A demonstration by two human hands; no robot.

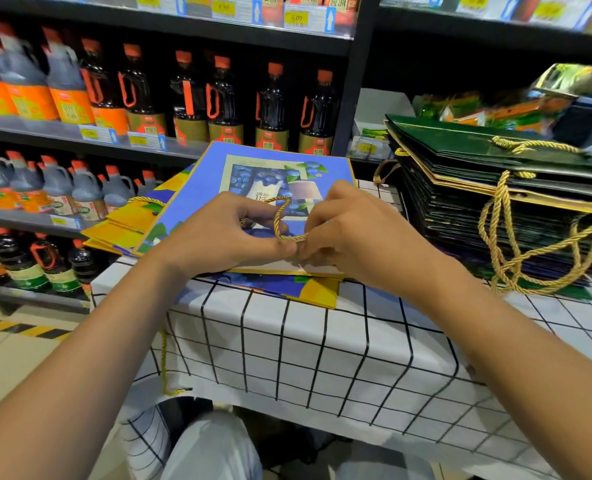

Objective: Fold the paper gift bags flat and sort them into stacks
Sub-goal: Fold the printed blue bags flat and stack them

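Nearest, both hands pinching the gold cord handle (280, 220): left hand (232, 233) thumb and fingers clamped on its loop, right hand (350, 237) fingertips nipped on its near end. Beneath, blue blueberry-print gift bag (197, 188) flat atop blue-yellow stack (128, 223) on the grid tablecloth (322, 358). Best tucked flat inside the outline, without creasing. Dark green stack (478, 174) at right.

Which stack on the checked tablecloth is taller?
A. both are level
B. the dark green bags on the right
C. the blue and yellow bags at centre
B: the dark green bags are piled many layers deep, while the blue and yellow bags lie only a few deep.
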